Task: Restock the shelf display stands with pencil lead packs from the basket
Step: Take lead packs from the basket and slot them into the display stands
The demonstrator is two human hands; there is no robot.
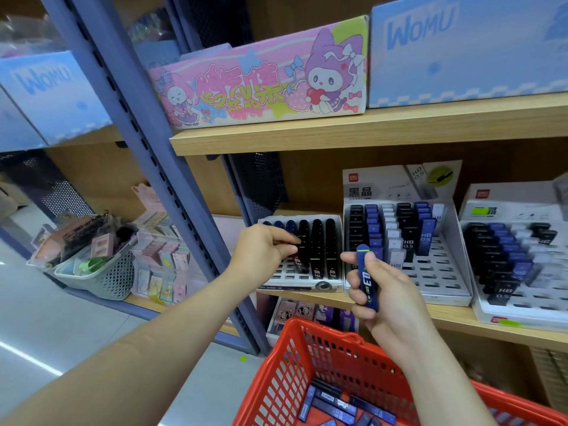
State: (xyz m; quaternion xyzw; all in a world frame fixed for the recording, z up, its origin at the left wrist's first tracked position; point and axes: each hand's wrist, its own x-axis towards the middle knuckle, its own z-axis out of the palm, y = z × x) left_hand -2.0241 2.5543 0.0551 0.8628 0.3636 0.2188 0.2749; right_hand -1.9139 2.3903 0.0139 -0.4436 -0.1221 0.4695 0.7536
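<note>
Pencil lead packs, dark blue and slim (338,404), lie loose in the bottom of a red plastic mesh basket (307,333) at the lower edge of the view. One more blue pencil lead pack with a green band (367,278) is held upright in the right hand (390,302), whose fingers (353,292) are curled round it, the thumb pressed near its top. The thumb and forefinger of the left hand (264,250) are closed on a black pencil lead pack (303,241) standing in a small white slotted display stand (289,273); the other fingers are curled. Beside it, a taller white display stand (436,272) and a third white stand (522,312) are filled in part with black, blue and white packs. All three are carried by a wooden shelf (455,318) on a blue metal upright (147,149). A pink cartoon-printed box (261,84) is set on the shelf above, and a grey perforated basket (113,272) is seen in the bay to the left. Both forearms are stretched forward, the left one reaching further.
</note>
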